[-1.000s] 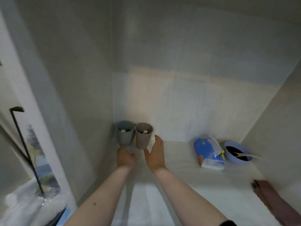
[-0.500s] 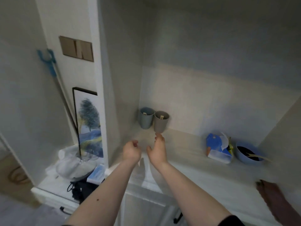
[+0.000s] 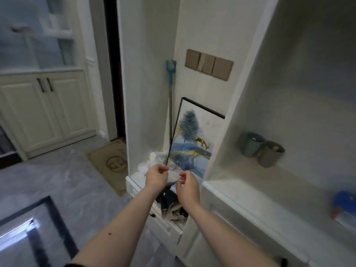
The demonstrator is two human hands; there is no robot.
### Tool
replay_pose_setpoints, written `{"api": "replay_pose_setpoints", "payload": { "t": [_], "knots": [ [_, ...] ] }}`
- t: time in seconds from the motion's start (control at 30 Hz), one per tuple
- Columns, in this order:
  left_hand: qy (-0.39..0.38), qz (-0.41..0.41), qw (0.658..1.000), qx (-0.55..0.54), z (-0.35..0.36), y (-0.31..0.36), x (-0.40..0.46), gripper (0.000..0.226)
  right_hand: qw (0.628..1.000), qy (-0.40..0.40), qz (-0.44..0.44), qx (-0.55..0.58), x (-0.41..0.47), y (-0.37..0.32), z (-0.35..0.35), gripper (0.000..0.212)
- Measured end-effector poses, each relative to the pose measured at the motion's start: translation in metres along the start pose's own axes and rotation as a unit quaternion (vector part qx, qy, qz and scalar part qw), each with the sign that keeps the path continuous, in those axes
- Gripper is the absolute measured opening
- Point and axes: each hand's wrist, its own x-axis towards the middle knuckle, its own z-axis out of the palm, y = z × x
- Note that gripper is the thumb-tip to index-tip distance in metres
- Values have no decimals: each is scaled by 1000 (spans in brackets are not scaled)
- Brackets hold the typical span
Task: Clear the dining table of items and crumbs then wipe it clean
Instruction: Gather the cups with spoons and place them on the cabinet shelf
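Observation:
A blue-grey cup (image 3: 251,144) and a brown-grey cup (image 3: 269,154) stand side by side at the back left of a white shelf niche (image 3: 256,189), each with something small inside. My left hand (image 3: 156,175) and my right hand (image 3: 187,186) hang in the air in front of the cabinet, left of the niche, fingers loosely curled and empty. Both hands are well clear of the cups. A blue packet (image 3: 344,206) lies blurred at the right edge of the shelf.
A framed painting (image 3: 192,139) leans in a narrow recess beside a blue-headed pole (image 3: 170,97). White bags (image 3: 154,164) and dark clutter (image 3: 169,201) sit below it. A doormat (image 3: 111,164) lies on the grey floor before white cupboard doors (image 3: 46,106).
My hands have drawn back from the two cups, which stay on the shelf. My view has swung left, away from the niche toward the recess, floor and doorway.

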Motion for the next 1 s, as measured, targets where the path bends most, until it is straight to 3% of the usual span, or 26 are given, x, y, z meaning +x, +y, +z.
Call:
{"api": "replay_pose_setpoints", "payload": {
  "t": [0.33, 0.53, 0.77, 1.0],
  "knots": [
    [198, -51, 979, -2, -294, -76, 61, 13, 981, -148, -119, 27, 13, -199, 226, 21],
    [272, -86, 958, -32, -431, -108, 78, 19, 955, -232, -183, 25, -4, -300, 336, 17],
    [383, -116, 913, -75, -581, -165, 101, 14, 905, -351, -239, 27, -28, -409, 487, 19],
    [508, -165, 840, -94, -745, -209, 140, 18, 824, -471, -314, 13, -52, -529, 643, 18]
  ]
}}
